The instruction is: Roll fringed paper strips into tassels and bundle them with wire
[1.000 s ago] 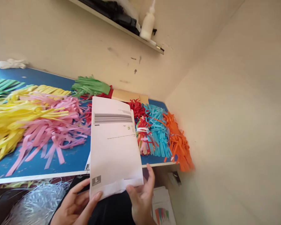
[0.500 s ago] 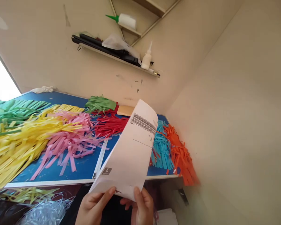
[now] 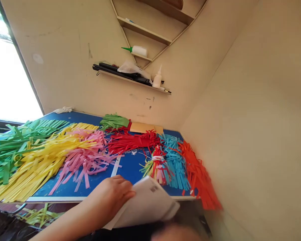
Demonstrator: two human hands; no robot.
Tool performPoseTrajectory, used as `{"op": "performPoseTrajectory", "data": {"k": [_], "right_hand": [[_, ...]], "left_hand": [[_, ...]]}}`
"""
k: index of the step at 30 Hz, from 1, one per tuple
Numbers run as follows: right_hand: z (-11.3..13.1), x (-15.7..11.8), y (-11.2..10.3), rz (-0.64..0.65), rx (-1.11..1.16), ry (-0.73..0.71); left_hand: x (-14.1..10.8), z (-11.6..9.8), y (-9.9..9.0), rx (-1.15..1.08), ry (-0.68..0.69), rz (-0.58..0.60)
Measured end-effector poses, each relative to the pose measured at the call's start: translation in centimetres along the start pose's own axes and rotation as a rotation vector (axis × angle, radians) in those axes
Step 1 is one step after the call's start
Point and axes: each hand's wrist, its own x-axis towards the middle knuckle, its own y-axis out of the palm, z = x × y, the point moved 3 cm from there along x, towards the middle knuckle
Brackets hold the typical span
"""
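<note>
My left hand is closed on the edge of a white printed paper, bent over in front of the table's front edge. A small dark print shows near the paper's top corner. Low in the view, just under the paper, my right hand is a blur cut off by the frame, and its fingers cannot be made out. Beyond the paper, a multicoloured tassel tied with a white band lies on the blue table.
Fringed strips lie across the table: green, yellow, pink, red, light blue and orange, which hangs over the right edge. Behind them is a brown envelope. A wall shelf holds a glue bottle.
The paper has dropped lower and been bent over, uncovering the tied tassel. My left hand has moved up onto its edge, while my right hand has dropped to the bottom of the view. The camera has tilted up.
</note>
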Motion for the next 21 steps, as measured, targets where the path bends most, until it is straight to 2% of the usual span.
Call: {"op": "performPoseTrajectory", "data": {"k": [2, 4, 7, 9, 12, 14, 19, 21], "right_hand": [[0.0, 1.5, -1.0, -0.002, -0.051, 0.009], [-1.0, 3.1, -1.5, -0.022, -0.110, 0.060], [-3.7, 4.5, -2.8, -0.216, -0.041, 0.160], [-5.5, 4.5, -3.8, -0.340, 0.113, 0.206], [-7.1, 4.0, -4.2, -0.361, 0.293, 0.222], [-7.3, 3.6, -4.0, -0.352, 0.318, 0.176], [-6.9, 2.9, -3.0, -0.424, 0.273, 0.099], [-6.8, 3.0, -2.7, -0.398, 0.247, 0.095]], "left_hand": [[0.9, -1.1, -0.3, 0.050, 0.112, 0.166], [1.5, -1.3, -0.3, -0.045, 0.046, 0.189], [1.0, 0.0, -0.2, -0.351, -0.149, 0.045], [0.3, 0.9, 0.3, -0.475, -0.189, -0.065], [-0.5, 1.1, 1.1, -0.545, -0.165, -0.178], [-0.7, 0.7, 1.6, -0.591, -0.172, -0.249], [-1.4, 1.1, 3.5, -0.688, -0.341, -0.431], [-1.7, 1.5, 4.5, -0.733, -0.404, -0.493]]}}
